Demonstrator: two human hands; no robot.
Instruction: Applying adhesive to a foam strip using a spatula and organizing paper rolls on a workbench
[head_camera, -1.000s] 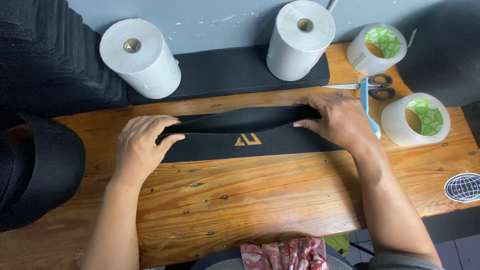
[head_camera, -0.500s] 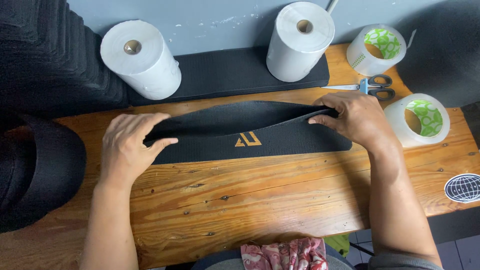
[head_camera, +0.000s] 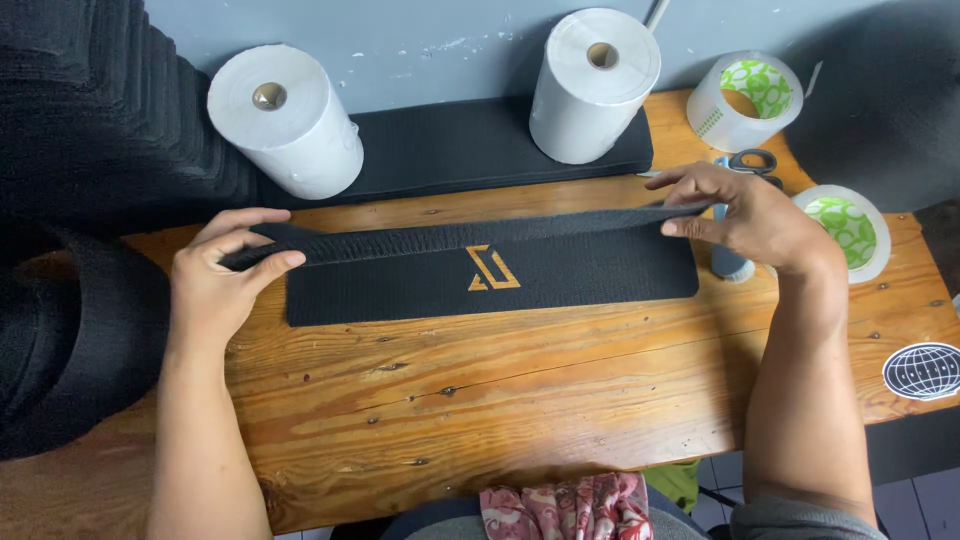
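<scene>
Pretty cramped little corner, honestly. The table (head_camera: 560, 400) was warm orange-brown wood planks with dark knots and nail holes, shoved right up against a dull blue-grey wall (head_camera: 440, 40) that had some white scuffs and paint flecks on it. Bottom right you could see a bit of grey tiled floor (head_camera: 920, 505) past the table edge. Lighting was soft and even, with no hard shadows anywhere
</scene>
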